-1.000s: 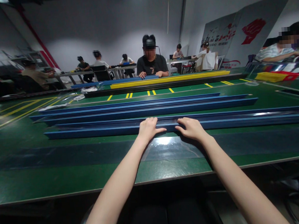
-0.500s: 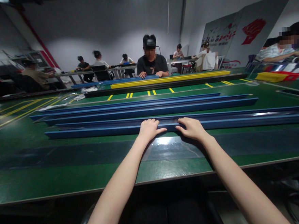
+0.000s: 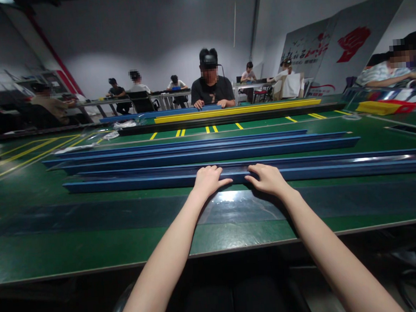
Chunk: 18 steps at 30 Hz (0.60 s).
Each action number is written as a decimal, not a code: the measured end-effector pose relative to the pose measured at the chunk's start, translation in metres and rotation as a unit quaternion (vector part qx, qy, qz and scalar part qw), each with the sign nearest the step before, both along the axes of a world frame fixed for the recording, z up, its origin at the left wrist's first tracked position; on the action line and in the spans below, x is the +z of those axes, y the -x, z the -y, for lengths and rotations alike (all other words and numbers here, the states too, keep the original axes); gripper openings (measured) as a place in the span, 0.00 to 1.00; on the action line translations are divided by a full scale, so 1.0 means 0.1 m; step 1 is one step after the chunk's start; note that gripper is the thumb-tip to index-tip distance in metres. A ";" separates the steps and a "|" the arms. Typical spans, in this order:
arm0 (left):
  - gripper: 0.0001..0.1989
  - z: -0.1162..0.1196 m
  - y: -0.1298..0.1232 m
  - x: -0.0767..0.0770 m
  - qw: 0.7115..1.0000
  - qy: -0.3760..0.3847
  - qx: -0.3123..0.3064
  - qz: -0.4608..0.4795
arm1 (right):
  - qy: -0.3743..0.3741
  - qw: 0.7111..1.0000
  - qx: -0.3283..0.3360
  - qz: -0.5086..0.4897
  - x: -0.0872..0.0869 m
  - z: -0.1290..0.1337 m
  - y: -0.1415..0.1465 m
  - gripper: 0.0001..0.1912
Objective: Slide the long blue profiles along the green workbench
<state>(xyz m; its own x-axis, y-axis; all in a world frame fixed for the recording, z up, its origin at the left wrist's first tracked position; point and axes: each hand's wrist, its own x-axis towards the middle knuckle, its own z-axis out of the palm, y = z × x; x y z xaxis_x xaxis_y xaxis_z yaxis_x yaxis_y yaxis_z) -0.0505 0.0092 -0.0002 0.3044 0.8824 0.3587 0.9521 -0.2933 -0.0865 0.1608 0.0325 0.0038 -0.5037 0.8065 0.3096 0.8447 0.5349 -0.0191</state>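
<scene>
A long blue channel strip point(image 3: 124, 184) lies across the green table point(image 3: 75, 253), nearest to me. My left hand point(image 3: 207, 180) grips its near wall at the middle, fingers hooked over the top edge and thumb stretched right. My right hand point(image 3: 266, 178) grips the same strip a hand's width to the right, fingers curled over the edge. A clear plastic film point(image 3: 233, 206) lies flat on the table just in front of the strip, under my wrists.
More blue strips point(image 3: 208, 153) lie parallel behind. Farther back are a black strip point(image 3: 227, 119) and a yellow strip point(image 3: 236, 110), where a person in a dark shirt point(image 3: 210, 87) sits facing me. Other people sit at far tables and at the right edge.
</scene>
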 end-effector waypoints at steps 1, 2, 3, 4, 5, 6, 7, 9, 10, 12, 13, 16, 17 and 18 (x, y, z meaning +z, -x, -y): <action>0.26 0.00 0.00 0.00 1.000 0.000 -0.001 0.000 | 0.000 1.000 0.000 0.000 0.00 0.00 0.00 0.15; 0.26 0.00 0.00 0.00 1.000 0.000 -0.003 0.000 | 0.001 1.000 0.000 0.001 0.00 0.00 0.00 0.15; 0.26 0.00 0.00 -0.01 1.000 0.000 -0.004 0.001 | 0.002 1.000 -0.001 0.003 0.00 0.00 0.00 0.15; 0.25 0.00 0.00 -0.01 1.000 0.001 -0.006 0.001 | 0.003 1.000 -0.002 0.004 0.00 0.00 0.00 0.15; 0.25 -0.01 0.01 -0.01 1.000 0.001 -0.008 0.002 | 0.005 1.000 -0.002 0.005 0.00 0.00 0.00 0.15; 0.25 -0.01 0.01 -0.02 1.000 0.001 -0.009 0.003 | 0.006 1.000 -0.002 0.005 0.00 0.00 0.00 0.15; 0.25 -0.01 0.01 -0.02 1.000 0.001 -0.011 0.005 | 0.006 1.000 -0.002 0.005 0.00 0.00 0.00 0.15; 0.25 -0.01 0.01 -0.03 1.000 0.000 -0.011 0.007 | 0.005 1.000 -0.002 0.002 0.00 0.00 0.00 0.15; 0.26 -0.01 0.02 -0.03 1.000 0.001 -0.011 0.008 | 0.004 1.000 -0.003 0.001 0.00 0.01 0.00 0.15; 0.26 -0.01 0.02 -0.03 1.000 0.002 -0.012 0.010 | 0.003 1.000 -0.004 0.000 0.00 0.01 0.00 0.15; 0.26 -0.01 0.02 -0.03 1.000 0.002 -0.013 0.010 | 0.003 1.000 -0.004 0.001 0.00 0.01 0.00 0.15; 0.26 -0.02 0.02 -0.03 1.000 0.005 -0.011 0.011 | 0.002 1.000 -0.001 0.001 0.00 0.00 0.00 0.15; 0.26 -0.02 0.02 -0.03 1.000 0.007 -0.010 0.012 | 0.001 1.000 -0.001 0.001 0.00 0.00 0.00 0.15; 0.27 -0.02 0.02 -0.04 1.000 0.010 -0.008 0.013 | 0.000 1.000 -0.002 0.001 0.00 0.00 0.00 0.15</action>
